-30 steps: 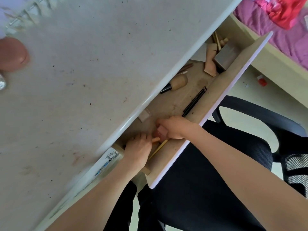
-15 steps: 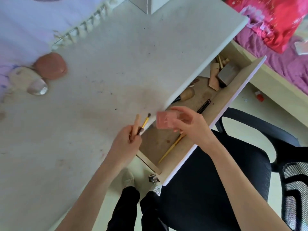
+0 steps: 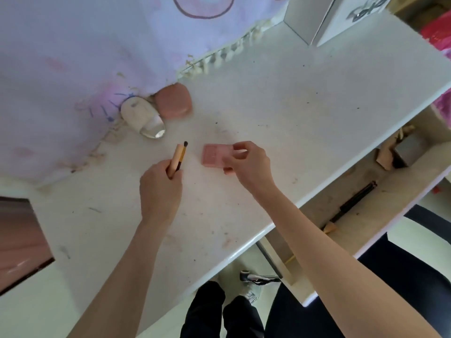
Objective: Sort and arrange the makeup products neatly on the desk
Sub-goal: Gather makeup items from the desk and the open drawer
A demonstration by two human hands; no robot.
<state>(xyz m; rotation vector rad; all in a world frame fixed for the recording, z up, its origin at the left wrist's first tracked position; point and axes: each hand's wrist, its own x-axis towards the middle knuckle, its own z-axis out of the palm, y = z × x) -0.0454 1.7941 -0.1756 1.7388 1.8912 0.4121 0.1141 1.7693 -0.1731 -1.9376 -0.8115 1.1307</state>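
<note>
1. A white desk [image 3: 305,98] runs across the middle of the frame, its top speckled with dark marks.
2. Left of centre, a pink case [image 3: 173,101] and a cream bottle [image 3: 144,118] lie on it, touching.
3. A white box [image 3: 314,18] stands at upper right.

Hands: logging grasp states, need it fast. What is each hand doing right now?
Left hand: grips two makeup sticks.
Right hand: pinches the pink compact over the desk.
</note>
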